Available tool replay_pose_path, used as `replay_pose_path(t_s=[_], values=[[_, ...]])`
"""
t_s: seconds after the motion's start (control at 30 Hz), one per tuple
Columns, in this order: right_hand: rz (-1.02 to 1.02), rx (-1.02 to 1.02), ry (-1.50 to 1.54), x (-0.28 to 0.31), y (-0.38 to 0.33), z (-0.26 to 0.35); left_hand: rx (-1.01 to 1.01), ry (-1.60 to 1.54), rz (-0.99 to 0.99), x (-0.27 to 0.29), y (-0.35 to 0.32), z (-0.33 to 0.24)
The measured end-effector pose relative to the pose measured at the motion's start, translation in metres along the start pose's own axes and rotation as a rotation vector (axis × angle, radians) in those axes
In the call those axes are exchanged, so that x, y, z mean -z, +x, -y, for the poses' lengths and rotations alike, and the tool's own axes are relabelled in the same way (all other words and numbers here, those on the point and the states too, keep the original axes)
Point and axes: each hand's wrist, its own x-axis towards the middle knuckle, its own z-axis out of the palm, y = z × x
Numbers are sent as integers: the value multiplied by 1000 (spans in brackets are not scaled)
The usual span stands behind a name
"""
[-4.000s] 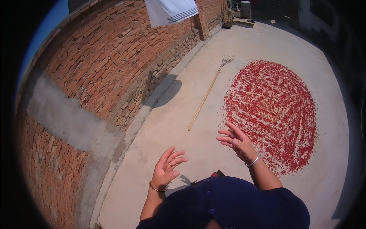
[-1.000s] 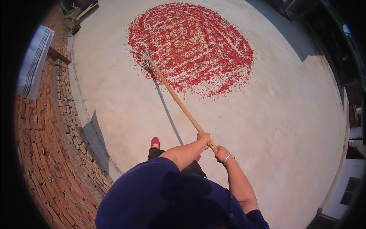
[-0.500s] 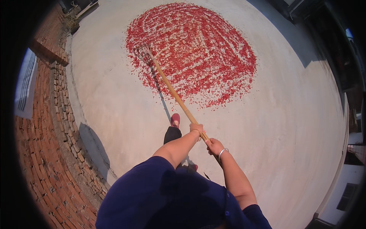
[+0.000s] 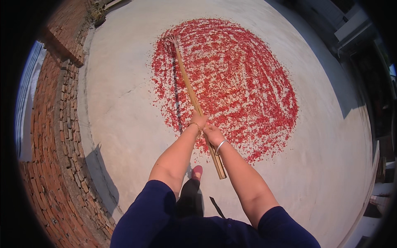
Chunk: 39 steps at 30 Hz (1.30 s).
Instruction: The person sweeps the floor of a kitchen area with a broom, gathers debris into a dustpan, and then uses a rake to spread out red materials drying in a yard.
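Both hands grip a long bamboo-handled rake [image 4: 188, 84], which slants away from me to the far left. My left hand [image 4: 199, 119] is wrapped round the handle, and my right hand [image 4: 214, 135] holds it just nearer to me. Below the right hand the handle's butt end sticks out. The rake's splayed tines [image 4: 172, 40] rest at the far left edge of a wide, roughly oval layer of small red pieces with pale bits [image 4: 240, 82]; they look like chopped dried peppers, but are too small to tell surely. Curved furrows run through the layer.
Pale concrete [image 4: 120, 103] lies around the red layer. A low brick edging [image 4: 68, 124] and a red brick surface [image 4: 45, 194] run along the left, with striped cloth [image 4: 27, 103] there. A potted plant [image 4: 97, 14] stands far left. My shoe [image 4: 197, 172] is near the layer's edge.
My arms have stretched forward, pushing the rake farther over the red layer, and its handle has swung more upright. The view has moved closer to the layer.
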Motion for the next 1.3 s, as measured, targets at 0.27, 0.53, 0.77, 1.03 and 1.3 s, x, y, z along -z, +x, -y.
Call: replay_pose_path(t_s=[0.27, 0.53, 0.77, 1.03, 1.3], values=[[-16, 2, -151, 33, -16, -13, 46, 329, 54, -36, 9, 14], [-143, -101, -361, 156, -131, -102, -165, 702, 38, -154, -142, 42], [-184, -125, -429, 327, -327, -186, -767, 1147, 149, -303, -300, 98], [-495, -487, -1079, 540, -603, -279, -1101, 1179, 714, -539, -555, 121], [-599, -490, -1367, 599, -638, -280, -1111, 1001, 899, -617, -595, 100]])
